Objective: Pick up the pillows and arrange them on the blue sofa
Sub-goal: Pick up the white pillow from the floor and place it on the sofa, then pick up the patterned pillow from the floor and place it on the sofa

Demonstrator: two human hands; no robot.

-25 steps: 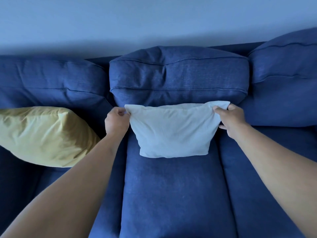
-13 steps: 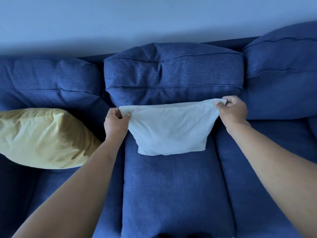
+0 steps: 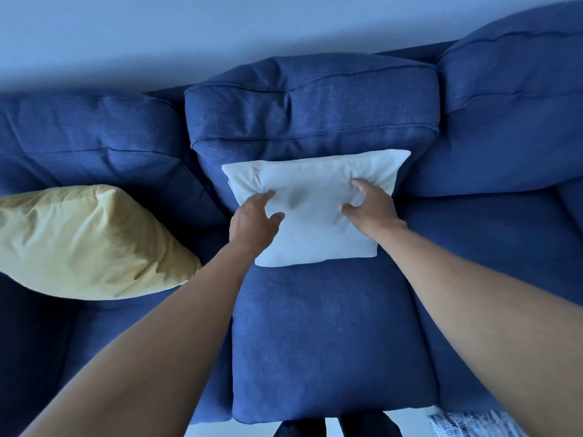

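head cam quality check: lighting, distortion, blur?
Head view: dim, strong blue cast; wide-angle bend curves the blue sofa back; soft finger shadow on the white pillow between left hand and right hand; yellow pillow sharp, edges slightly smeared.

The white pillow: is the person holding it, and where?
No grip: both hands, left hand and right hand, press open on the white pillow front.

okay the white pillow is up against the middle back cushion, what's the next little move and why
Probably lift both hands away. The white pillow already leans on the middle back cushion, resting on the seat, and the left hand and right hand only press open fingers on its front, with no grip.
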